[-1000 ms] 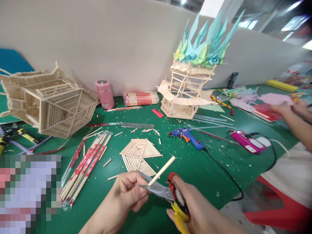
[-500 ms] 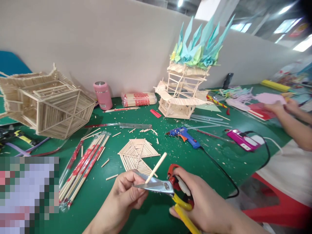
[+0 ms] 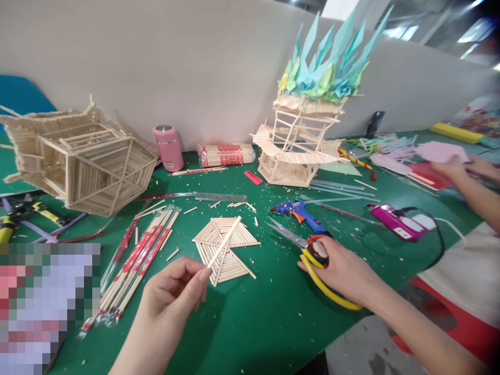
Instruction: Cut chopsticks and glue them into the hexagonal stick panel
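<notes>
The wooden stick (image 3: 224,242) looks smooth and matt. The scissors (image 3: 301,241) have shiny metal blades and glossy plastic handles. The bench (image 3: 265,323) is smooth, with a soft sheen. The stick panel (image 3: 233,265) is ridged, unvarnished-looking wood. Clear plastic packets (image 3: 136,265) look crinkled and glossy; folded paper leaves (image 3: 332,65) are matt.

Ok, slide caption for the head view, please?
Left hand holds a wooden stick near a lattice panel; right hand grips scissors.

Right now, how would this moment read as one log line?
left hand: holding wooden stick | right hand: holding scissors near blue glue gun | stick panel: on green table, one wedge open
</notes>
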The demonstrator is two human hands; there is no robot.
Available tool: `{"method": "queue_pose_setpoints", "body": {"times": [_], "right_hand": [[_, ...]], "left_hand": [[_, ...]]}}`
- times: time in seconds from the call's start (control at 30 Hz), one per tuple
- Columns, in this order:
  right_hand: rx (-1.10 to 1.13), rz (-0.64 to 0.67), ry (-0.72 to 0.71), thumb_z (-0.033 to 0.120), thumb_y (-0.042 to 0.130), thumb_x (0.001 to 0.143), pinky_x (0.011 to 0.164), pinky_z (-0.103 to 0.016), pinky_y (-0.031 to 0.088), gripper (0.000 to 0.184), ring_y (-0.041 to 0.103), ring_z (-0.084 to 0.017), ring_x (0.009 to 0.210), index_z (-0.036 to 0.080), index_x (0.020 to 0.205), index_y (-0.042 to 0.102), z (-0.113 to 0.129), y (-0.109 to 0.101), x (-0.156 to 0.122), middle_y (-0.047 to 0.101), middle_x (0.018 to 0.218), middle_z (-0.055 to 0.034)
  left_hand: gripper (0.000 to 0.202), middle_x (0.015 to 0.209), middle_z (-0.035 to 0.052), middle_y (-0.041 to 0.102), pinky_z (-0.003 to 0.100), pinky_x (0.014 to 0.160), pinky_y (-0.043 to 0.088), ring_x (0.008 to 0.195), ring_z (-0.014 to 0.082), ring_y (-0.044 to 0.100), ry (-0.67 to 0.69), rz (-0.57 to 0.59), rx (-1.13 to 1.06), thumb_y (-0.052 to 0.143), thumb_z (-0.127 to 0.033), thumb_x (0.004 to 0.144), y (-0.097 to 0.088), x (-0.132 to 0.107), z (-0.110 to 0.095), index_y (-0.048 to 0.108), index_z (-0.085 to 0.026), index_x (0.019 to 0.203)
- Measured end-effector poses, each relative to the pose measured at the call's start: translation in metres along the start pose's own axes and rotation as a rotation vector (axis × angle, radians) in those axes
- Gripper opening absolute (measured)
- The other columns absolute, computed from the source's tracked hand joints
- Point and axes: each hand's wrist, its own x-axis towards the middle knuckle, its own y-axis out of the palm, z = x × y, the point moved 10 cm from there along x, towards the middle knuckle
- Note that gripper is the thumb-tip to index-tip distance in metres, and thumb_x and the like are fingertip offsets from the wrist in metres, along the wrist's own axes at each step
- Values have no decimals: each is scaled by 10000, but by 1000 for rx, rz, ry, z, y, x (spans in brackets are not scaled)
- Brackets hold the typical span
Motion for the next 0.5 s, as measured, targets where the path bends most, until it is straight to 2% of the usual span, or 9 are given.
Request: {"method": "queue_pose_setpoints", "body": {"times": [0.17,0.23,0.3,0.33,0.37,0.4,0.43,0.47,0.5], "right_hand": [[-160,28,-84,411,607,670,638,-384,443,345,626,-337,817,161,908,591,4,-8,18,663,870,-149],[-211,23,-106,444,621,658,654,-428,436,364,623,-362,794,143,861,623,10,-19,20,665,844,-169],[-220,-45,-140,461,584,709,699,-451,430,382,612,-357,839,141,914,627,24,-35,14,662,896,-167],[-208,-96,-175,461,530,767,748,-445,425,383,597,-332,899,155,985,609,36,-45,8,654,962,-150],[-127,-250,-278,415,503,807,777,-421,426,345,590,-297,920,160,1020,596,56,-63,-5,654,972,-132],[-20,-376,-410,365,479,844,805,-389,425,304,578,-262,952,166,1050,579,78,-77,-22,648,997,-113],[71,-430,-555,316,475,860,817,-368,421,261,568,-235,962,174,1056,569,101,-83,-40,642,1018,-95],[129,-393,-691,284,478,863,811,-358,421,237,564,-222,953,181,1059,562,123,-78,-56,639,1021,-79],[162,-295,-780,272,496,853,769,-339,432,208,568,-211,912,191,1032,566,141,-66,-69,641,1001,-60]], "left_hand": [[269,575,-25,507,198,462,338,514,102,424,143,-68,448,515,-421,801,-1,6,4,586,-172,728],[257,559,-24,513,202,452,344,494,106,433,200,-92,574,485,-393,817,0,5,0,578,-175,718],[252,552,-19,527,209,460,359,490,114,455,269,-77,693,456,-354,836,9,2,-5,565,-178,693],[250,560,-13,543,214,472,371,499,119,475,306,-43,748,440,-331,846,17,0,-6,559,-180,687],[248,572,-6,560,220,484,383,511,126,496,340,4,803,424,-307,856,27,-2,-7,555,-182,686],[243,590,-1,577,225,497,395,529,132,518,373,55,857,410,-282,864,37,-5,-6,551,-186,691],[235,607,3,591,230,507,405,545,137,537,408,102,905,396,-254,869,47,-9,-5,547,-189,701],[228,615,2,600,232,511,413,554,139,551,444,151,950,388,-224,871,57,-15,-3,543,-193,707],[215,625,1,608,234,514,421,560,139,562,490,191,991,389,-197,866,65,-21,-2,538,-195,711]]}}
